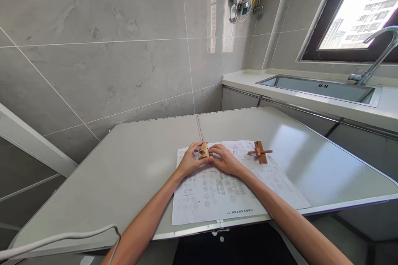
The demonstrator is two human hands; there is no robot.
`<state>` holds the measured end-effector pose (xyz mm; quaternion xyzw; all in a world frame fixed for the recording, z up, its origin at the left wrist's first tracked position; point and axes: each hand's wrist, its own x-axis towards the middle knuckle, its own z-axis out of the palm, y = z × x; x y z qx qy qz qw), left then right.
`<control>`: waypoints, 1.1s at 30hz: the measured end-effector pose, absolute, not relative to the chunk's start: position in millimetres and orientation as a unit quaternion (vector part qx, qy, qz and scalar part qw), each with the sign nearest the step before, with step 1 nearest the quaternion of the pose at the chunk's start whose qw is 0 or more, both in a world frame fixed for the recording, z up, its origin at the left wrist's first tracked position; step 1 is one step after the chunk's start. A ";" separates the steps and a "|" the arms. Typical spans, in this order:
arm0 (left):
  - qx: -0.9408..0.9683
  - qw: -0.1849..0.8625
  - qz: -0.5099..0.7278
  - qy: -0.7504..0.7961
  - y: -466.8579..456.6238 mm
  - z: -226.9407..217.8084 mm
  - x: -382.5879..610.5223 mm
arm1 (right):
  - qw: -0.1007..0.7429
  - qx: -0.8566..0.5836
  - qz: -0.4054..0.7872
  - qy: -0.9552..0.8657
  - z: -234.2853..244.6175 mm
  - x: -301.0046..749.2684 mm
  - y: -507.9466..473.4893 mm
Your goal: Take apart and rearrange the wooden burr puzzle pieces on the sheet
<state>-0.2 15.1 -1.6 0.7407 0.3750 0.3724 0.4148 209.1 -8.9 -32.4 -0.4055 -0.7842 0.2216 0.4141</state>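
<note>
Wooden block (204, 150), one, pinched by left hand (189, 161); right hand (228, 160) alongside, grip unclear; one brown cross-piece (259, 153), one sheet (214, 205).

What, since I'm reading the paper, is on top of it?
On the paper: a brown piece. Over the paper, left hand and right hand hold pale wood. What's beneath all these is hidden.

two hands (189, 161) (226, 160); two wooden puzzles (204, 150) (259, 153); one table (130, 174); one sink (323, 88); one faucet (377, 60)
</note>
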 end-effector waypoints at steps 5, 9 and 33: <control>0.748 0.402 0.377 0.370 13.9 0.3 0.9 | 0.413 -0.410 0.204 -0.787 -30.3 209.4 -10.6; 0.758 0.405 0.365 0.357 12.1 3.4 1.4 | 0.411 -0.406 0.195 -0.793 -27.8 208.4 -12.5; 0.873 0.113 0.292 0.373 19.4 1.2 -21.9 | 0.406 -0.555 0.144 -0.712 -43.5 212.3 -1.5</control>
